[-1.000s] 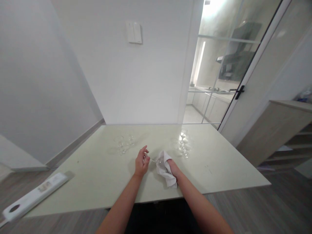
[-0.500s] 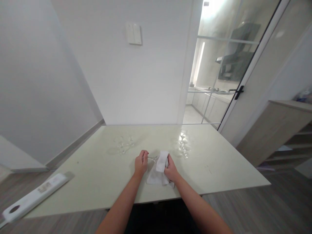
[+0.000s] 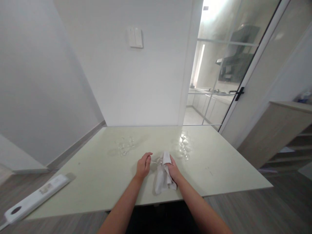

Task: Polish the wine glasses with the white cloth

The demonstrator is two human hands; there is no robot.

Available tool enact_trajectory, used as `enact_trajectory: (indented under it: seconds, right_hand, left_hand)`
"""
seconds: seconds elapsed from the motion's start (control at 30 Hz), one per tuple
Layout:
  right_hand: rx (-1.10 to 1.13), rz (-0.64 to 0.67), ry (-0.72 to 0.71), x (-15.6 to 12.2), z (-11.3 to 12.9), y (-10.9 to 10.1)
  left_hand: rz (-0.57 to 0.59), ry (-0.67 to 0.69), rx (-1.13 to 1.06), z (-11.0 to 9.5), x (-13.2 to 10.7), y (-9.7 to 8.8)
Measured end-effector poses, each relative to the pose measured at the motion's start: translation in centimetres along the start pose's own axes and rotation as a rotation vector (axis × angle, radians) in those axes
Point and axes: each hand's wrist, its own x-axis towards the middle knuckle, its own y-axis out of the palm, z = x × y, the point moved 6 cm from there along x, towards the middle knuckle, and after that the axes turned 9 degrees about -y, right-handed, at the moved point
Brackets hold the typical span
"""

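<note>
A clear wine glass (image 3: 158, 161) lies sideways between my hands, its stem pointing left and its bowl partly hidden by a white cloth (image 3: 162, 178). My left hand (image 3: 143, 165) is closed at the foot end of the glass, its fingertips angled to the right; the foot itself is hidden. My right hand (image 3: 172, 167) is wrapped round the cloth at the bowl, and the cloth's loose end hangs toward the table's front edge. Several clear glasses (image 3: 184, 146) stand beyond my right hand. More clear glasses (image 3: 124, 146) are beyond my left hand.
The pale table (image 3: 97, 182) meets a white wall at its far side. A white power strip (image 3: 36, 196) lies over the left front corner. To the right are a glass-paned door (image 3: 214, 81) and a wooden shelf unit (image 3: 275, 126).
The cloth has shifted slightly right and hangs lower, baring more of the glass. My left hand's fingers have straightened somewhat. The camera view has tilted up a little.
</note>
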Motion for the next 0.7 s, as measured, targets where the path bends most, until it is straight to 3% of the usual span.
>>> enact_trajectory:
  seconds: [0.23,0.37,0.7]
  right_hand:
    - [-0.115,0.079,-0.187,-0.8,1.9,1.2]
    - [-0.114,0.106,-0.206,-0.8,2.2,1.4]
    - [-0.205,0.11,-0.209,-0.4,3.0,1.5]
  left_hand:
    - [0.103,-0.174,-0.041,1.2,0.9,0.7]
    - [0.137,-0.221,-0.086,1.5,0.9,0.9]
    - [0.147,-0.088,-0.1,0.8,0.5,0.9]
